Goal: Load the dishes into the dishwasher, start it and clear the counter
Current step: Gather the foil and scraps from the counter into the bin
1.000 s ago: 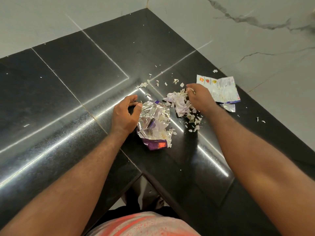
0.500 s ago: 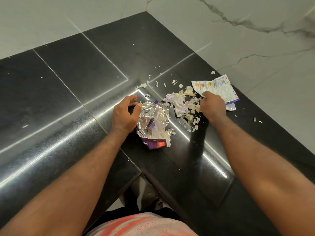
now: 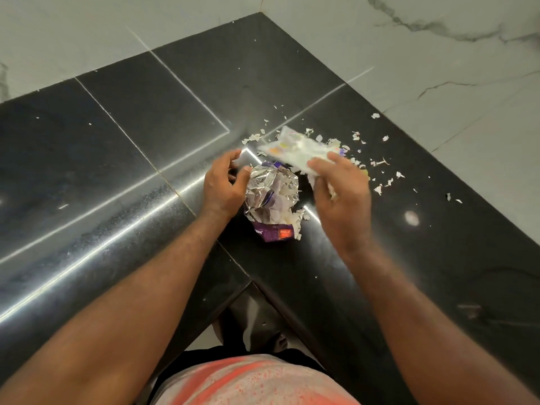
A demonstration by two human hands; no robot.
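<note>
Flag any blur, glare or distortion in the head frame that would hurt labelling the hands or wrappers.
Head view: the right hand and the white wrapper it grips are motion-smeared, print unreadable. The left hand and foil packet are sharp. Head view: long glare streaks and a round light spot on the glossy black counter; wide-angle bowing at the frame edges.

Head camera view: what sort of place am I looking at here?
Most likely a home kitchen: a polished black stone counter running round a corner, pale marble-look wall tiles, and food litter: a crumpled silver foil snack wrapper, a white printed packet and scattered pale scraps.
</note>
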